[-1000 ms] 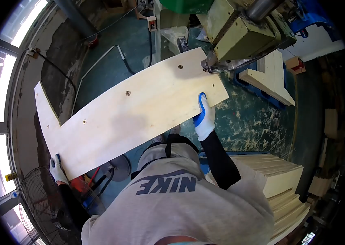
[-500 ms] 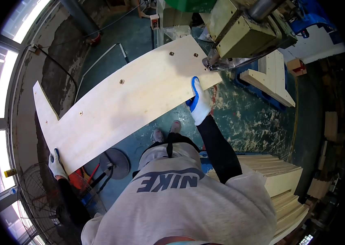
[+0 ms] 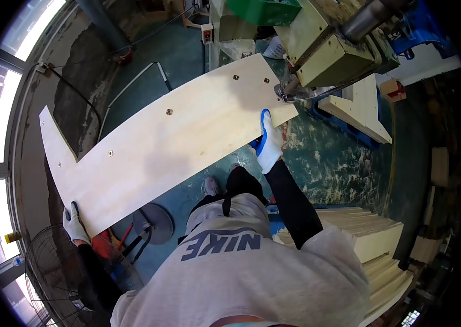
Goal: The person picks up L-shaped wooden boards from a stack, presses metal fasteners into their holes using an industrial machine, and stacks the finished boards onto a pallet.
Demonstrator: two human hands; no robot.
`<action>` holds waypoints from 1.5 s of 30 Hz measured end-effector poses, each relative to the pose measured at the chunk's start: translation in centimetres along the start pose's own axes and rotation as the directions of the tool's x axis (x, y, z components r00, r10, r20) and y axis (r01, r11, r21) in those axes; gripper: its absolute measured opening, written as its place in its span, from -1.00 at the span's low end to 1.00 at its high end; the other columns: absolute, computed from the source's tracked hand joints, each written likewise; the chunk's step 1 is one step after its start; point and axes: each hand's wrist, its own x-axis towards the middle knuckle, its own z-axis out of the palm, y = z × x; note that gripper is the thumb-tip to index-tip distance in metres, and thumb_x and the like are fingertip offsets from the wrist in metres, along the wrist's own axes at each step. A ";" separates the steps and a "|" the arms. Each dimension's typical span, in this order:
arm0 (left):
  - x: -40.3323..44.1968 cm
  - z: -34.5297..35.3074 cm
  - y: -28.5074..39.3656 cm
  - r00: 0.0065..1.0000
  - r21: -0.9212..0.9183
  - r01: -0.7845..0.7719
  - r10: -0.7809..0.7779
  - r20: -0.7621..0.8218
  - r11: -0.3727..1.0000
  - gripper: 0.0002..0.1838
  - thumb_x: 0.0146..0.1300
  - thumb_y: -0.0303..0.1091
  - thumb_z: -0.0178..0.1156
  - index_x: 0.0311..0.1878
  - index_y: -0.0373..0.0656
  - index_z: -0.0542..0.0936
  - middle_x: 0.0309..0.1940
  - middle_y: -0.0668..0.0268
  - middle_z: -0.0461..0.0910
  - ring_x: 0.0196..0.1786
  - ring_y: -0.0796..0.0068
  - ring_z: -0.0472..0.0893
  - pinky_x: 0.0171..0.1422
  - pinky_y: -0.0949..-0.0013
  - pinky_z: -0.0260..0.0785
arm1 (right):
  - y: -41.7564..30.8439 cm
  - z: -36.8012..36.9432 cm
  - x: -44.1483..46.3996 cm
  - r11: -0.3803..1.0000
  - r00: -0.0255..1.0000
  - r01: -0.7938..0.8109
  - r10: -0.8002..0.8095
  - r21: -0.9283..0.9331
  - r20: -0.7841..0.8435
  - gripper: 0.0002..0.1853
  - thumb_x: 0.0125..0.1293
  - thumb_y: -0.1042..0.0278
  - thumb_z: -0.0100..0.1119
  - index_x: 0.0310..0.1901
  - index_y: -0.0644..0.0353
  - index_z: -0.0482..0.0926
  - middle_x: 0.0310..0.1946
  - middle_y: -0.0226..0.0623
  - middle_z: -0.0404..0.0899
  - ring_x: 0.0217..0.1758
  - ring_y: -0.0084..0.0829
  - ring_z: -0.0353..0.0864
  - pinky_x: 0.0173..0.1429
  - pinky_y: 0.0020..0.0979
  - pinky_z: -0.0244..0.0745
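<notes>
A long pale plywood panel with several metal inserts spans the view, notched at its left end. My left hand, in a white and blue glove, grips its lower left corner. Near the right end, my gloved right hand grips the lower edge, thumb on top and the other fingers mostly hidden beneath. The panel's right end lies under the head of a green machine, close to its metal tip.
Cut wooden pieces lie on a blue pallet at the right. Stacked panels stand at the lower right. A wire fan is at the lower left, near a round dark base. A green bin sits at the top.
Over the last second the panel's right end moved up and left, then slightly back down and right, my right hand moving with it. The left hand keeps its grip. One foot has shifted.
</notes>
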 end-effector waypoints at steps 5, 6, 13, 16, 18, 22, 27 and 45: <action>3.5 -0.8 -1.3 0.998 0.051 -0.064 0.063 0.023 0.997 -0.59 0.48 -0.22 0.27 0.20 -0.36 0.59 0.01 0.35 0.67 -0.05 0.61 0.59 0.07 0.50 0.45 | 0.0 0.4 -1.1 0.994 0.997 -0.065 0.061 -0.085 -0.047 -0.58 0.38 -0.19 0.25 -0.09 0.02 0.55 -0.33 -0.59 0.47 -0.39 -0.70 0.45 -0.41 -0.54 0.42; 3.9 -0.8 -1.2 0.997 0.041 -0.068 0.067 0.024 0.997 -0.59 0.48 -0.21 0.27 0.19 -0.34 0.61 -0.01 0.37 0.67 -0.06 0.63 0.59 0.04 0.51 0.44 | -0.1 0.7 -1.4 0.994 0.996 -0.069 0.064 -0.082 -0.066 -0.59 0.39 -0.18 0.25 -0.12 0.02 0.54 -0.34 -0.59 0.46 -0.39 -0.69 0.45 -0.42 -0.53 0.42; 5.3 -0.9 -0.5 0.997 0.104 -0.077 0.077 0.007 0.992 -0.59 0.48 -0.23 0.27 0.18 -0.39 0.59 0.01 0.29 0.67 -0.03 0.59 0.58 0.11 0.50 0.44 | 1.1 0.0 0.0 0.985 0.994 -0.113 0.113 -0.131 -0.008 -0.54 0.47 -0.12 0.15 0.13 0.10 0.55 -0.13 -0.43 0.53 -0.15 -0.61 0.55 -0.40 -0.53 0.48; 4.3 -0.9 -0.1 0.999 0.085 -0.042 0.039 0.026 0.995 -0.60 0.48 -0.23 0.27 0.17 -0.39 0.60 0.00 0.29 0.67 -0.03 0.58 0.58 0.11 0.49 0.44 | -0.3 0.2 -0.7 0.984 0.988 -0.134 0.142 -0.120 0.062 -0.46 0.55 -0.04 0.06 0.38 0.14 0.43 0.17 -0.38 0.52 0.15 -0.57 0.56 -0.09 -0.45 0.63; 3.5 -1.6 -1.0 0.999 0.061 -0.028 0.027 0.021 0.998 -0.60 0.48 -0.23 0.26 0.16 -0.39 0.60 0.00 0.30 0.67 -0.04 0.57 0.58 0.11 0.48 0.44 | 0.9 0.4 0.0 0.994 0.997 -0.044 0.037 0.102 0.072 -0.51 0.50 -0.07 0.13 0.26 0.11 0.49 0.02 -0.49 0.56 0.00 -0.58 0.60 -0.07 -0.40 0.63; 0.8 -2.2 -1.0 0.998 0.052 -0.044 0.046 -0.050 0.998 -0.60 0.48 -0.20 0.27 0.16 -0.37 0.62 -0.15 0.40 0.65 -0.22 0.66 0.51 -0.13 0.53 0.39 | 1.4 0.6 -1.0 0.919 0.987 -0.051 -0.013 0.390 0.159 -0.47 0.54 0.03 0.10 0.40 0.12 0.39 0.17 -0.43 0.57 0.16 -0.47 0.65 0.16 -0.30 0.64; -0.5 -8.3 2.7 0.992 0.188 -0.063 0.081 -0.092 0.980 -0.66 0.49 -0.16 0.26 0.03 -0.29 0.66 -0.36 0.56 0.53 -0.41 0.79 0.33 -0.35 0.59 0.20 | 1.8 -0.4 -5.0 0.903 0.894 -0.272 0.108 0.333 0.435 -0.51 0.59 0.10 0.01 0.44 0.08 0.34 0.33 -0.31 0.49 0.35 -0.36 0.55 0.36 -0.22 0.57; -15.6 9.4 11.2 0.969 0.007 -0.245 0.245 -0.031 0.969 -0.81 0.50 -0.32 0.22 -0.14 -0.28 0.56 -0.26 0.41 0.56 -0.20 0.68 0.46 -0.04 0.51 0.36 | 10.8 -6.8 3.5 0.824 0.815 -0.361 0.506 -0.437 0.281 -0.64 0.46 0.09 0.26 0.16 0.05 0.53 -0.12 -0.43 0.65 -0.28 -0.51 0.68 -0.22 -0.46 0.59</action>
